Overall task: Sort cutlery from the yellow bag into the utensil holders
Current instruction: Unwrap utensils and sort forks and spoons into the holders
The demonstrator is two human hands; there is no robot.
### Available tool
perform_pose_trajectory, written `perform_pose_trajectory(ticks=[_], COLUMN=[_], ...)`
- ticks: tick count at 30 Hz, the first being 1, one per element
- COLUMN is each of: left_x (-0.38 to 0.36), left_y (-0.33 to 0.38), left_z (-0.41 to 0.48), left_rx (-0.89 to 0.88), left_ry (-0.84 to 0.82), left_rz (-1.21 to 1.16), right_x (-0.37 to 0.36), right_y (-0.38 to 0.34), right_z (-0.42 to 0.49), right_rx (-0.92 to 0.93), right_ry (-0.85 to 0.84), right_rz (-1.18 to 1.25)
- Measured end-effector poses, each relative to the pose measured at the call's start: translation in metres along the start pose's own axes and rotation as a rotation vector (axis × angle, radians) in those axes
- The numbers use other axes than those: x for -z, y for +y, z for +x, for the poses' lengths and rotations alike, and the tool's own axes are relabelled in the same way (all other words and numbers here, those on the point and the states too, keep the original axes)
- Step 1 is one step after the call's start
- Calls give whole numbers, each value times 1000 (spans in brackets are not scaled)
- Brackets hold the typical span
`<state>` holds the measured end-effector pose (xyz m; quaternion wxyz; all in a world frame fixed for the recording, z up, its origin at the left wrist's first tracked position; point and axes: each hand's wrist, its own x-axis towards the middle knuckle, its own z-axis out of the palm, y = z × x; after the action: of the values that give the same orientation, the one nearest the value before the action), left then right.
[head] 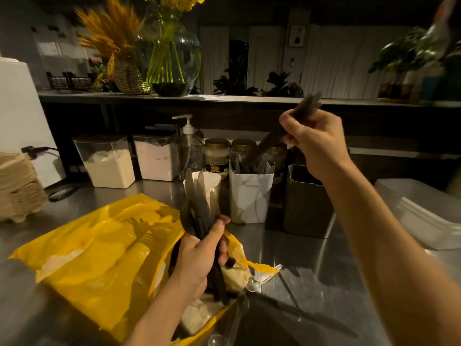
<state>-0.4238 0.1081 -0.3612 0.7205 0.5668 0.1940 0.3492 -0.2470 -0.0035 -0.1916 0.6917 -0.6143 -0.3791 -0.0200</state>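
Note:
The yellow bag (pixel 99 248) lies crumpled on the steel counter, its mouth toward me. My left hand (pixel 199 258) grips a bundle of dark plastic knives (pixel 199 196), blades up, above the bag's mouth. My right hand (pixel 311 143) holds a few dark cutlery pieces (pixel 296 118) tilted over the white utensil holder (pixel 249 196), which has several dark pieces standing in it. A grey holder (pixel 306 206) stands to its right and a white cup-like holder (pixel 212 181) to its left. Clear plastic spoons (pixel 257 283) lie by the bag.
Two flour-filled clear canisters (pixel 109 166), a pump bottle (pixel 188 151) and jars (pixel 216 156) line the back. A stack of brown paper trays (pixel 17 186) sits at left, a white tub (pixel 424 211) at right. A shelf above carries a glass vase (pixel 169 53) and plants.

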Motion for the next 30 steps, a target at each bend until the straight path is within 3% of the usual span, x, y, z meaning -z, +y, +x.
perform_pose_trajectory(ticks=[6,12,15,17,19,21,23,26,30], left_x=[0,5,5,4,4,2,0,-1,4], left_y=[-1,-1,1,3,2,3,5,8,10], left_z=[1,1,0,-3,-3,-3,-3,-7,-8], left_rx=[-86,-137,-110,-103,-78,-20,43,99,109], left_ry=[-67,-87,-92,-103,-115,-103,-111,-172,-271], left_rz=[28,47,48,44,34,19,-18,-90,-219], right_x=[-28,-53,-55,-54,-53,-54,-58,-64,-59], right_y=[28,74,84,79,68,54,49,53,54], right_z=[42,52,49,42,23,-15,-60,-104,-108], right_rx=[52,-200,-206,-114,97,202,107,-202,-331], right_ry=[-38,-220,-208,-111,36,63,-109,-431,-507], right_rz=[-407,-928,-975,-903,-709,-487,-304,-122,167])
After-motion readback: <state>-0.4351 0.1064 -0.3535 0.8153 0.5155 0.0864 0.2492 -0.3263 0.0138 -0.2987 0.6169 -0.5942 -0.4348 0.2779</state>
